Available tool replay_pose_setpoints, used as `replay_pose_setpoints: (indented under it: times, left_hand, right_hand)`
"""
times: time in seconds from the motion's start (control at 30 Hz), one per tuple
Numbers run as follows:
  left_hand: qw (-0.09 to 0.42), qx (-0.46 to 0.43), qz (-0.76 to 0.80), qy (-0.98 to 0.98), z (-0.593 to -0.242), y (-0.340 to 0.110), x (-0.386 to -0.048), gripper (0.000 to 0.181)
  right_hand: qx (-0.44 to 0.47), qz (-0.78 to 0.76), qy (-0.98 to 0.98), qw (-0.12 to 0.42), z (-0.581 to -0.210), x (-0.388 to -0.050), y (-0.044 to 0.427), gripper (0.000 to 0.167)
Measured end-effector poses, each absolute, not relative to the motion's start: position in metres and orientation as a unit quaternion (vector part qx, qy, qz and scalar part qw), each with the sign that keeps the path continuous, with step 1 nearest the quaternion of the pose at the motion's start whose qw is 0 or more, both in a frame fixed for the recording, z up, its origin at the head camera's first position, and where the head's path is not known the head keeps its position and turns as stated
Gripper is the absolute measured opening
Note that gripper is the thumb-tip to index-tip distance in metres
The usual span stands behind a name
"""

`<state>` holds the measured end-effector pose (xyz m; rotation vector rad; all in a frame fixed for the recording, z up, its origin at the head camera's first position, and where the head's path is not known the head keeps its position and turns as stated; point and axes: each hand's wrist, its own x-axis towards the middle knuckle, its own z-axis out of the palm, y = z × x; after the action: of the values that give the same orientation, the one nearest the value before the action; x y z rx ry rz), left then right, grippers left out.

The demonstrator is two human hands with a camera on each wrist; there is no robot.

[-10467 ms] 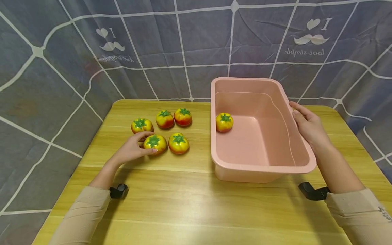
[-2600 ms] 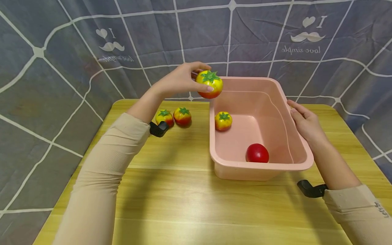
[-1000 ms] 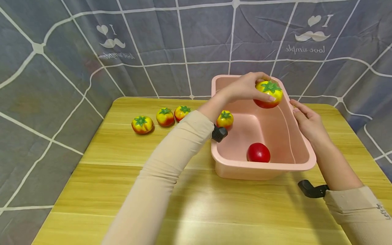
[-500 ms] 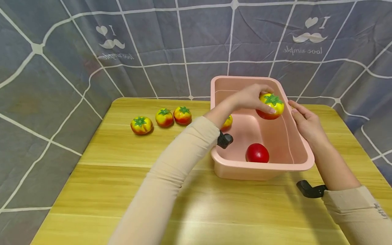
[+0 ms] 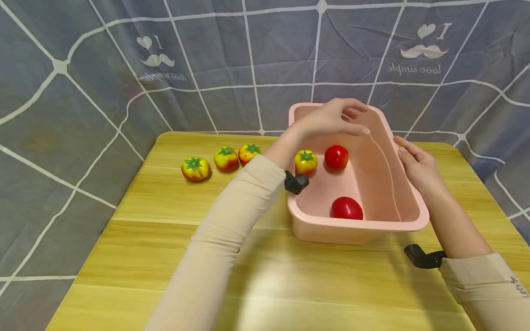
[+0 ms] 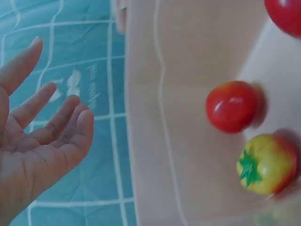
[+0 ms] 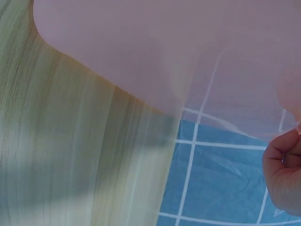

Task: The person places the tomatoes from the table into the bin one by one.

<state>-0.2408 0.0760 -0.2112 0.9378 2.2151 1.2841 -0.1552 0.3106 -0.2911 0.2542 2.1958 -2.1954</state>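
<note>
My left hand [image 5: 331, 118] hovers over the back of the pink plastic tub [image 5: 360, 224], fingers spread and nothing in them. Inside the tub, a red tomato [image 5: 336, 158] lies with its leafy top out of sight. Beside it sits a yellow-red tomato [image 5: 306, 162], green leaves upward; another red tomato [image 5: 347, 208] is by the front wall. The left wrist view shows the loose fingers beside the tub, with the yellow-red tomato [image 6: 268, 165] inside. My right hand [image 5: 420, 165] grips the tub's right rim; in the right wrist view its curled fingers [image 7: 282, 157] pinch the edge.
Three yellow-red tomatoes stand on the wooden table [image 5: 165, 257] left of the tub: one leftmost [image 5: 196, 169], one in the middle [image 5: 226, 159], one [image 5: 248, 153] partly behind the left forearm. A grey gridded curtain [image 5: 281, 55] hangs behind and at the sides.
The left hand has let go of the tomato it carried over; that tomato now lies red side up in the tub. The hand has risen slightly. The right hand stays on the rim.
</note>
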Motion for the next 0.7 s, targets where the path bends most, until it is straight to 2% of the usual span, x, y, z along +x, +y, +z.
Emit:
replay_pose_setpoints:
  times: [0.27, 0.7]
  left_hand:
    - [0.156, 0.316, 0.466, 0.812, -0.206, 0.025, -0.252, 0.057]
    - [0.099, 0.262, 0.441, 0.853, -0.214, -0.100, -0.257, 0.065]
  right_hand:
    - [0.081, -0.686, 0.723, 0.005, -0.290, -0.157, 0.311, 0.052]
    - [0.074, -0.665, 0.743, 0.007, -0.291, -0.160, 0.313, 0.053]
